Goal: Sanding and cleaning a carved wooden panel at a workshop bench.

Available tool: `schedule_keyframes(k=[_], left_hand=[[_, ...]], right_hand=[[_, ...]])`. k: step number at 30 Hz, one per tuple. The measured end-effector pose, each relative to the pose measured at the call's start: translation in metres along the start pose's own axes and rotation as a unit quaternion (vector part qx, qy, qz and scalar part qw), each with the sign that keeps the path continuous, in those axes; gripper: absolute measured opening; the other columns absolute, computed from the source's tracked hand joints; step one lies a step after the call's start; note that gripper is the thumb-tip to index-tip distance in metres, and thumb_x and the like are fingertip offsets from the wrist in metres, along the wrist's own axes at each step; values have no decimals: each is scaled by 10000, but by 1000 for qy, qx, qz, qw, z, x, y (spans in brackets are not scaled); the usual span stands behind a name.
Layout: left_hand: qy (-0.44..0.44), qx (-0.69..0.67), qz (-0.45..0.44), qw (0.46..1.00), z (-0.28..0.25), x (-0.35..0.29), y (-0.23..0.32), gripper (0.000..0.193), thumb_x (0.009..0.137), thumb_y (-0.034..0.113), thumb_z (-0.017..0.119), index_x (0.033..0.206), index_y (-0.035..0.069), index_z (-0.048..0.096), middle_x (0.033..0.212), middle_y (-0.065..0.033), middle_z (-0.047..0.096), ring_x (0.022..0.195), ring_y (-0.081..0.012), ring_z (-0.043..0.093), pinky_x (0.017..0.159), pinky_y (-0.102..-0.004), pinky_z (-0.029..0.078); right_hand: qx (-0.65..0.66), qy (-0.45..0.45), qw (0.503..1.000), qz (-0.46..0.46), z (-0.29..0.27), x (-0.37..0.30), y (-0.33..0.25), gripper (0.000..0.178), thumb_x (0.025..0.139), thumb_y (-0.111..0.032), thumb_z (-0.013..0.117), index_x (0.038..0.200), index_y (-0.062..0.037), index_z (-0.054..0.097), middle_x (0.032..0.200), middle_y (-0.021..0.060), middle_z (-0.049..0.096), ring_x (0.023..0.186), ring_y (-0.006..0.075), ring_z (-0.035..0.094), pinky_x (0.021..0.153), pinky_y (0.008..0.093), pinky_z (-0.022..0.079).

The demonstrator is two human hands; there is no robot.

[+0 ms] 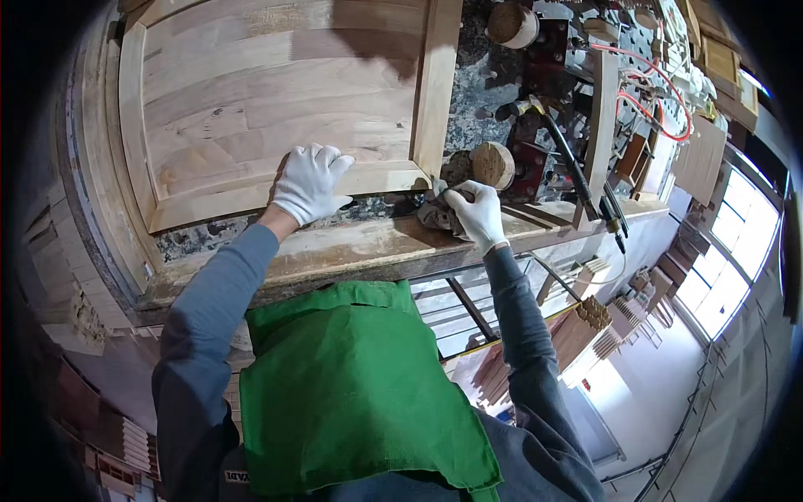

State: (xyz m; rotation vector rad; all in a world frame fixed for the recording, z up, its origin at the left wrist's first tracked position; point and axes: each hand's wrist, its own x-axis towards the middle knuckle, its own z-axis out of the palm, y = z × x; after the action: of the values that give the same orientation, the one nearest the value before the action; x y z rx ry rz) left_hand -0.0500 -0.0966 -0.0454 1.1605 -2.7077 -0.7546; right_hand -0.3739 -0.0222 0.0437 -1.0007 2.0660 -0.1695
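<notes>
A wide, pale wooden panel with a raised frame (284, 92) is lying flat on a dark, speckled bench top (478, 100). Its near edge is sitting close to the long, worn wooden edge of the bench (360, 255), maybe so that both hands are reaching it easily. The left hand in a white glove (311, 184) is resting on the near side of the frame, perhaps to stop the panel from sliding. It is not gripping anything. The right hand in a white glove (477, 216) is pinching a crumpled grey-brown bundle, like a cloth (438, 219), by the panel's near right corner. The bundle is probably being bunched up so it is easy to grip. I cannot tell if it is touching the wood. A round, light wooden block (493, 166) is standing just past that hand.

The left palm is facing down, with the fingers pointing away and the thumb sticking out to the right. The left arm is bending at the elbow. The right wrist is leaning left, and its fingers are curling tightly round the bundle.
</notes>
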Motion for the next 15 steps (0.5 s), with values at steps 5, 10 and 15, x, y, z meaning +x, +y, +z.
schedule_keyframes(k=[5, 10, 15], left_hand=[[3, 6, -2, 1000, -2, -1, 1, 738, 639, 559, 887, 1241, 183, 682, 1138, -32, 599, 1044, -256, 573, 863, -434, 422], [4, -3, 5, 1000, -2, 0, 0, 744, 640, 565, 884, 1250, 195, 676, 1139, -31, 601, 1050, -257, 577, 859, -435, 428], [6, 2, 5, 1000, 1, 0, -1, 748, 651, 576, 876, 1264, 203, 666, 1144, -25, 605, 1054, -252, 578, 861, -435, 429]], right_hand=[[227, 12, 973, 36, 42, 16, -19, 192, 847, -131, 870, 876, 10, 744, 791, -22, 687, 681, 48, 570, 614, 237, 472], [337, 90, 926, 144, 65, 20, -33, 194, 805, -55, 882, 859, -9, 701, 789, 2, 679, 652, 84, 612, 589, 265, 514], [414, 110, 879, 211, 68, 24, -47, 199, 813, 41, 833, 942, 40, 682, 850, 94, 714, 664, 190, 698, 590, 375, 625]])
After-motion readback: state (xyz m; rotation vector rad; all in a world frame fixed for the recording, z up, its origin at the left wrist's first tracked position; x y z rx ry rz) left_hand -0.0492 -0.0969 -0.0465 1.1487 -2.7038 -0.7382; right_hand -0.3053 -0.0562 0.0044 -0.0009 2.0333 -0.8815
